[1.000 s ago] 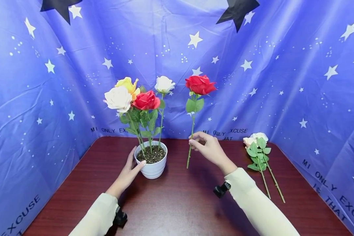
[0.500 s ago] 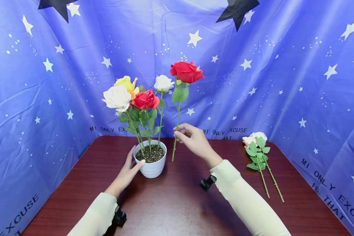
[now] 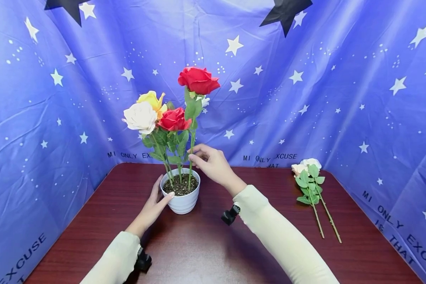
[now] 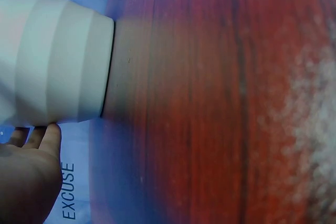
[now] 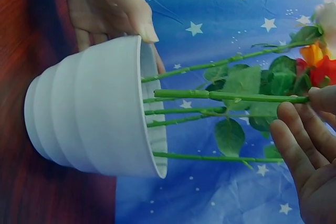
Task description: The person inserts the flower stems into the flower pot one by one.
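Between the fingers and thumb of our right hand [image 3: 213, 162] we pinch the stem of the higher red rose [image 3: 198, 81], its lower end free near the mouth of the white pot [image 3: 184, 205]. Our left hand [image 3: 154, 205], thumb and fingers parted wide, grips the pot on the counter [image 3: 206, 244].

Setting: a curtained table-top booth, most likely a makeshift recording set. Evidence: blue cloth [image 3: 245, 126] printed with white stars hangs in folds across the back and along both sides of the head view. Black lettering [image 3: 286, 156] repeats along its lower part; large black stars [image 3: 285, 14] show at upper left and upper right. A dark red wood-grain table [image 3: 206, 252] fills the lower frame. Black wrist cameras [image 3: 142, 260] at lower left and lower centre support the reading. Kind of building: cannot be determined.
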A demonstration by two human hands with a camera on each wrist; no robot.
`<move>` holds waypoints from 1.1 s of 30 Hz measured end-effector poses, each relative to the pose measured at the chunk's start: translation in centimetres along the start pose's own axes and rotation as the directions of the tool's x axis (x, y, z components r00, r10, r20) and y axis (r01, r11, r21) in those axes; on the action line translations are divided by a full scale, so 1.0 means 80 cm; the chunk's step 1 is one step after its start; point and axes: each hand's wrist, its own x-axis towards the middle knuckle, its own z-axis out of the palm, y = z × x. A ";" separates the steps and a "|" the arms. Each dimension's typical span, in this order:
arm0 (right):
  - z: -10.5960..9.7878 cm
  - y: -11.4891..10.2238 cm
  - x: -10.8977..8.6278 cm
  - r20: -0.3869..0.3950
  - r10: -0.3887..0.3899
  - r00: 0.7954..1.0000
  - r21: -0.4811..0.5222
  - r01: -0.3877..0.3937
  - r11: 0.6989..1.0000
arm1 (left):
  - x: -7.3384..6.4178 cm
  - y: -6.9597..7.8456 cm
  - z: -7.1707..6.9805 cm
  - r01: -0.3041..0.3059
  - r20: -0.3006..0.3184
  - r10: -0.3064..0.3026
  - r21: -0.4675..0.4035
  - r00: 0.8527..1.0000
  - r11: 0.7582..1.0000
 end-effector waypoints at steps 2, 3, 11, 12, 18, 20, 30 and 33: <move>0.006 0.000 0.001 0.003 -0.012 1.000 -0.013 0.012 1.000 | 0.000 -0.001 0.000 -0.001 -0.001 0.001 0.006 1.000 1.000; 0.009 0.001 0.002 0.004 -0.019 1.000 -0.021 0.020 1.000 | 0.000 -0.001 -0.001 -0.003 -0.001 0.003 0.007 1.000 1.000; 0.037 -0.003 0.009 0.032 -0.049 0.998 -0.068 0.051 0.996 | 0.000 -0.001 -0.001 -0.012 0.008 0.012 0.005 1.000 1.000; 0.040 -0.003 0.010 0.041 -0.052 0.998 -0.072 0.055 0.996 | 0.000 -0.002 -0.001 -0.013 0.008 0.013 0.004 1.000 1.000; 0.053 -0.004 0.011 0.075 -0.068 0.995 -0.073 0.074 0.995 | 0.001 -0.002 0.000 -0.026 0.005 0.026 -0.003 1.000 1.000; 0.056 -0.004 0.011 0.080 -0.064 0.995 -0.079 0.070 0.994 | 0.002 -0.002 0.000 -0.030 0.005 0.030 -0.008 1.000 1.000; 0.066 0.004 0.009 0.092 -0.035 0.995 -0.096 0.044 0.994 | 0.001 -0.001 0.000 -0.019 0.005 0.019 -0.008 1.000 1.000; 0.068 0.007 0.007 0.093 -0.031 0.995 -0.103 0.040 0.994 | 0.001 -0.001 0.000 -0.021 0.003 0.021 -0.008 1.000 1.000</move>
